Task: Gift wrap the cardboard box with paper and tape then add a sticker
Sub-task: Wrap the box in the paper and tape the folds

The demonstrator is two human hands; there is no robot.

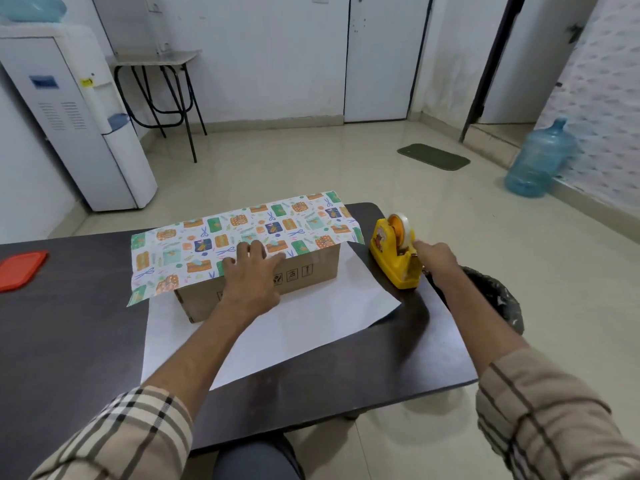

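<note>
A brown cardboard box (308, 277) lies lengthwise on the dark table. Patterned gift paper (214, 233) is folded over its top from the far side; the paper's white underside (298, 327) spreads on the table in front of the box. My left hand (254, 271) lies flat with spread fingers on the paper's edge at the box's top front. My right hand (434, 259) reaches the cutter end of the yellow tape dispenser (393, 256) to the right of the box, fingertips pinched at the tape end, which is too small to see clearly.
A red lid (20, 268) lies at the table's (86, 341) left edge. A black-lined bin (498, 296) stands beside the table's right edge. On the floor beyond are a water dispenser (76, 116), a stool (162, 88) and a blue water jug (540, 161).
</note>
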